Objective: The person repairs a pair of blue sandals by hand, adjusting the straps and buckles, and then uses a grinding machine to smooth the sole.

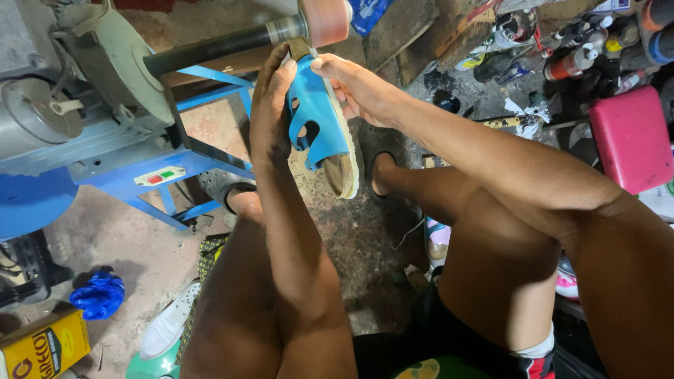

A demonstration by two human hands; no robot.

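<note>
sandal [319,119]: blue straps, tan sole | left hand [270,116], right hand [354,84]: both gripping it

The stained concrete floor [133,238] carries a blue machine stand [210,158] at far left, a crumpled blue bag [98,295], a yellow tin [45,344] and a white shoe [168,321] near left; spray cans [572,63], apparently, clutter the far right.

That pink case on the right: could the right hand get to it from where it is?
Probably yes: the pink case lies open beside the right arm, but the right hand now holds the blue sandal.
</note>
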